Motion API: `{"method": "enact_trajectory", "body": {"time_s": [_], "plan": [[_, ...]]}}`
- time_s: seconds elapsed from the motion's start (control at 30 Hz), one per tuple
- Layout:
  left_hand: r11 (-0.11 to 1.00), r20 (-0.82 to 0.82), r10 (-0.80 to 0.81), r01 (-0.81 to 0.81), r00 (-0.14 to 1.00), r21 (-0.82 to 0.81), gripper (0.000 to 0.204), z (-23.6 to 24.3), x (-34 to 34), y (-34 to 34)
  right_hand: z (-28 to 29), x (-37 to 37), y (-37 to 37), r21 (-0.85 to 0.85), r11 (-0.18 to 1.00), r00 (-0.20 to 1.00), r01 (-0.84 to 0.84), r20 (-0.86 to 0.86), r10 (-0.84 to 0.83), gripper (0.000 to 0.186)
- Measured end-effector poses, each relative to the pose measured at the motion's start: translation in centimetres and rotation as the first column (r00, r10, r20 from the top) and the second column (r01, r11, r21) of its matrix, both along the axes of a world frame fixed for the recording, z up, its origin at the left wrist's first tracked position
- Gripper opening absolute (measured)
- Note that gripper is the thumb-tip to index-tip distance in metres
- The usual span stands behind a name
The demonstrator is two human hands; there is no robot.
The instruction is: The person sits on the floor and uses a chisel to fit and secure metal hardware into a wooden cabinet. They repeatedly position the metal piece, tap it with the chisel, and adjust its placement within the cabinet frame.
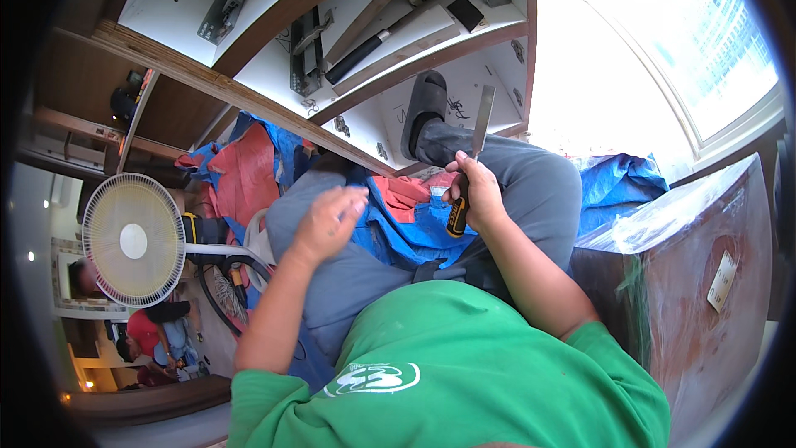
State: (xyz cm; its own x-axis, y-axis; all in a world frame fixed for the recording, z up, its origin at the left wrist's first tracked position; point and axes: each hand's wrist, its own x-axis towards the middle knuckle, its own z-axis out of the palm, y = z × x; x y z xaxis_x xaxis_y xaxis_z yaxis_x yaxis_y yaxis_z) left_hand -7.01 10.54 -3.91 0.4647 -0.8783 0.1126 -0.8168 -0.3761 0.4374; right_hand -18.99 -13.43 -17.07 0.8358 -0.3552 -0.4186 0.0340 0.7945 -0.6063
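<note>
My right hand [477, 191] is closed around the black and yellow handle of a chisel [483, 120]. Its flat metal blade points up, toward the open cabinet. Over my bent leg, my left hand [330, 220] is raised with its fingers partly spread and nothing in it. The cabinet [307, 112] has white inner faces and brown wooden edges. On one of its ledges lies a long tool with a black grip [356, 56], probably a hammer, beside metal drawer slides [305, 54] and wood strips.
Crumpled blue and red tarpaulin [398, 224] lies beneath my legs. A white fan [133, 241] stands at left, near cables. At right is a brown, plastic-wrapped panel or box [696, 282], below a bright window [705, 33]. Another person [153, 336] is far off at left.
</note>
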Motion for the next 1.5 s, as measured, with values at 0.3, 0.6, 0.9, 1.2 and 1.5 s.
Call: {"method": "enact_trajectory", "body": {"time_s": [0.3,0.6,0.9,1.2,1.5], "plan": [[0.635,-0.741,-0.031,-0.559,0.670,-0.532,0.030,8.6,8.5,-7.8,-0.9,-0.4,0.4,-0.097,0.993,0.997,-0.068,0.015,0.070,0.036],[0.395,-0.780,-0.392,-0.677,0.487,-0.621,0.035,9.7,10.9,-9.3,-2.0,-0.6,-0.3,-0.340,0.926,0.987,-0.161,-0.079,0.142,0.033],[0.507,-0.693,-0.472,-0.475,0.545,-0.719,0.043,8.5,12.7,-8.9,6.0,2.9,-5.4,-0.658,0.738,0.975,-0.150,0.026,0.221,0.027],[0.496,-0.588,-0.323,-0.396,0.742,-0.773,0.039,5.6,13.1,-10.5,15.2,10.0,-9.2,-0.925,0.374,0.880,-0.071,0.119,0.459,0.056],[0.581,-0.599,-0.283,-0.363,0.749,-0.728,0.015,3.1,14.3,-10.7,21.4,14.4,-10.7,-0.947,-0.236,0.859,-0.216,-0.300,0.415,0.042]]}}
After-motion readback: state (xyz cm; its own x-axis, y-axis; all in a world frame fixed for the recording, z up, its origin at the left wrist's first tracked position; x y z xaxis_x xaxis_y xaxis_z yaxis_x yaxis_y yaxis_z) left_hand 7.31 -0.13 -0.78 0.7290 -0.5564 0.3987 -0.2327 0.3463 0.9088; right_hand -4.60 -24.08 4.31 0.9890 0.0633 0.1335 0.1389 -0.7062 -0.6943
